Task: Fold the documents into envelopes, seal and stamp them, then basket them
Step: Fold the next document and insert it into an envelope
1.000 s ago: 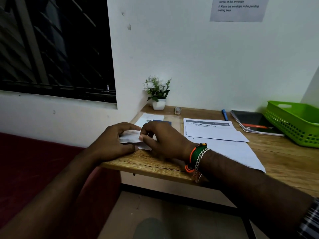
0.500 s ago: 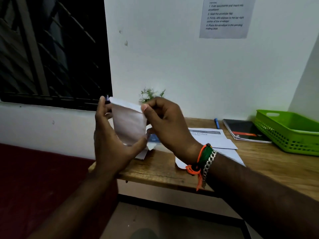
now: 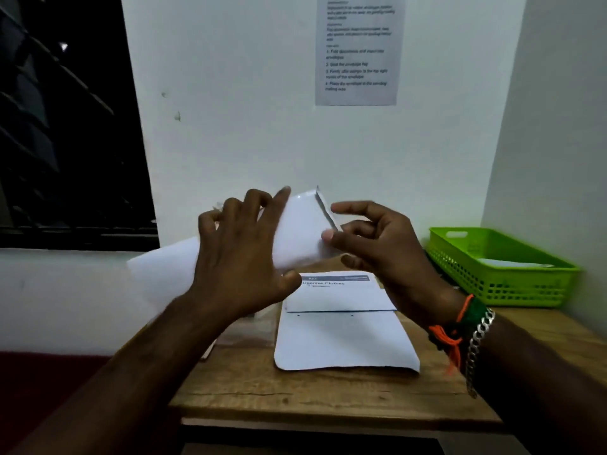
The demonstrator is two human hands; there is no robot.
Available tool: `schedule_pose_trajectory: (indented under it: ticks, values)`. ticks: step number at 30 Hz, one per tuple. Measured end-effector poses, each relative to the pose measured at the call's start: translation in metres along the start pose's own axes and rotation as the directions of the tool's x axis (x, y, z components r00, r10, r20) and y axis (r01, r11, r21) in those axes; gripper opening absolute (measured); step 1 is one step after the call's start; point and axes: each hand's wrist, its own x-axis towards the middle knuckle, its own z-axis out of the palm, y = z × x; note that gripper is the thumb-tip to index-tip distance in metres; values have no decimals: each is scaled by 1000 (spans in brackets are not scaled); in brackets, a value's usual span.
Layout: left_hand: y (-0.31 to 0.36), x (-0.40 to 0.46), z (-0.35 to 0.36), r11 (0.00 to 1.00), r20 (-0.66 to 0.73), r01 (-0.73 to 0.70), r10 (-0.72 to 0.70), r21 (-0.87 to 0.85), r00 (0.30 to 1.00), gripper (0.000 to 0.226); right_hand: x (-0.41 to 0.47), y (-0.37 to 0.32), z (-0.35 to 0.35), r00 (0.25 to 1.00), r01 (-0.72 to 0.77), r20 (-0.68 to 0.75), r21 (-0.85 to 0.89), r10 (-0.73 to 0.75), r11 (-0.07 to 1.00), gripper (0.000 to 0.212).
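Note:
I hold a white envelope [image 3: 300,231] in the air above the wooden desk [image 3: 328,395], tilted, with its right end up. My left hand [image 3: 243,261] grips it around the middle. The envelope's left end sticks out past that hand. My right hand [image 3: 377,244] is at the right end, thumb pressed on the paper beside the raised flap [image 3: 325,208], fingers loosely spread behind. Below lie a printed document [image 3: 338,293] headed "Organize Clothes" and a blank sheet [image 3: 341,343]. The green basket [image 3: 499,284] stands at the right with a white envelope [image 3: 512,262] inside.
An instruction sheet [image 3: 356,50] is taped to the white wall behind the desk. A dark barred window [image 3: 65,126] fills the left. The wall corner closes in just right of the basket. The desk's front edge [image 3: 328,415] is near me.
The envelope went from flat on the desk's left corner up into the air, first upright, now turned slantwise. Both hands rose with it, and my view swung over the desk's middle.

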Motion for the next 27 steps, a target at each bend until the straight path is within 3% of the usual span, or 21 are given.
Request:
schedule_pose_trajectory:
  ticks: [3,6,8,12,20,24,27]
  values:
    - [7,17,30,998,91,-60,60,-5,994,117,15,17,-21,987,-158,12,7,158,987,28]
    - [13,28,63,996,183,-87,92,-33,979,117,29,35,-40,947,-318,33,-67,320,946,5]
    - [14,31,83,994,247,-88,100,-61,964,118,39,48,-49,923,-374,45,-123,382,919,12]
    - [17,24,115,989,315,-84,119,-122,941,118,52,72,-59,905,-421,-12,-164,425,892,18]
    - [4,19,129,971,315,-122,183,-203,931,113,56,102,-65,829,-559,29,78,558,826,13]
    - [0,20,133,949,334,-125,222,-288,916,114,54,108,-68,865,-498,88,27,494,867,26]
    - [0,21,136,939,343,-132,243,-316,907,114,54,113,-70,872,-484,89,-2,482,875,16]
